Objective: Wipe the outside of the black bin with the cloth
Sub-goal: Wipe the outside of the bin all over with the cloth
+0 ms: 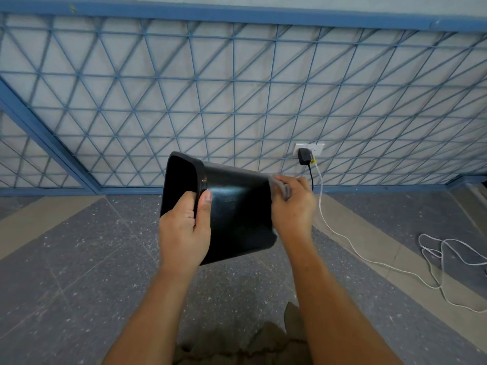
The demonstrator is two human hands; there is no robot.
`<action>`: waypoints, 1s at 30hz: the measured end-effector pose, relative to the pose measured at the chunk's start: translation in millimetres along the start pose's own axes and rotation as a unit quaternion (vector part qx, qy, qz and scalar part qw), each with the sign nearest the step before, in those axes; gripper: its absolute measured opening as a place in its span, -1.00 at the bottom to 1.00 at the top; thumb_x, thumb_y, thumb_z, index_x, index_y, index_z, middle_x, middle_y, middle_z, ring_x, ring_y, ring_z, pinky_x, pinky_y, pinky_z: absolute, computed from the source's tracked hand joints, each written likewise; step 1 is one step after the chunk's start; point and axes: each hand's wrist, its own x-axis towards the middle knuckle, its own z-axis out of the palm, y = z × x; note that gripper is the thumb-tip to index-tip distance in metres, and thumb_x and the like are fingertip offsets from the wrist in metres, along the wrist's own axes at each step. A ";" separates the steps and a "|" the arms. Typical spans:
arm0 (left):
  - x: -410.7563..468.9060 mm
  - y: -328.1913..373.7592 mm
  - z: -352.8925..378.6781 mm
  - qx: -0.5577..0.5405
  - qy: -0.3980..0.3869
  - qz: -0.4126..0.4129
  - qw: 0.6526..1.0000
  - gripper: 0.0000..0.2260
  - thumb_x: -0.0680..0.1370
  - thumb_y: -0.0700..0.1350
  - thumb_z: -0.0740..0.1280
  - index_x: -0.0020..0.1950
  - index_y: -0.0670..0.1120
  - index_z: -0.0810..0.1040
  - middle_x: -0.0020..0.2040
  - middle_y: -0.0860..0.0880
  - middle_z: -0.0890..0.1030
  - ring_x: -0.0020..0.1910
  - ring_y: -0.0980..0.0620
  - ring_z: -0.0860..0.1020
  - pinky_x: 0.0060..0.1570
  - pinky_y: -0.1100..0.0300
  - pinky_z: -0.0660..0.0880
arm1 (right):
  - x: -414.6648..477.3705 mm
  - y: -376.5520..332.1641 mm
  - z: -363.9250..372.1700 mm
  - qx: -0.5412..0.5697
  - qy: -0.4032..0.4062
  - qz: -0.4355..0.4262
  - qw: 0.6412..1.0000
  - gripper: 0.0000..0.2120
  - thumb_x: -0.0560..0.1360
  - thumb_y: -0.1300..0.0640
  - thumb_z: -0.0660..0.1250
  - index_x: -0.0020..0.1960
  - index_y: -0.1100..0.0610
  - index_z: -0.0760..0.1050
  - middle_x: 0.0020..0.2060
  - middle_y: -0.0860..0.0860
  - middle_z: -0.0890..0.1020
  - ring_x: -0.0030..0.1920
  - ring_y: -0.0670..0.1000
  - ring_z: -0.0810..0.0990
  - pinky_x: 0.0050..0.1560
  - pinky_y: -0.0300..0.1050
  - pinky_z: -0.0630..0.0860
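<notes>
The black bin (237, 212) is held on its side in the air, its opening facing left and its base to the right. My left hand (184, 230) grips its rim, thumb on the outer wall and fingers inside. At the base end my right hand (293, 206) holds a grey cloth (280, 187) against the bin's outer wall. Most of the cloth is hidden under that hand.
A blue metal lattice frame (237, 101) leans against the wall behind. A wall socket with a black adapter (303, 156) sits low on the wall. A white cable (369, 259) trails across the speckled floor (79, 259) to the right.
</notes>
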 end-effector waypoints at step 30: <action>12.5 -2.3 -9.9 -0.219 -0.140 -0.149 0.954 -0.24 0.48 0.61 -0.03 0.18 0.11 0.68 0.20 0.03 0.68 0.27 0.05 0.61 0.43 -0.03 0.45 | -1.9 40.5 -24.6 0.351 -0.102 0.396 0.842 -0.92 0.57 0.34 0.37 0.03 0.21 0.56 -0.22 0.12 0.68 -0.21 0.06 0.67 -0.23 -0.05 0.60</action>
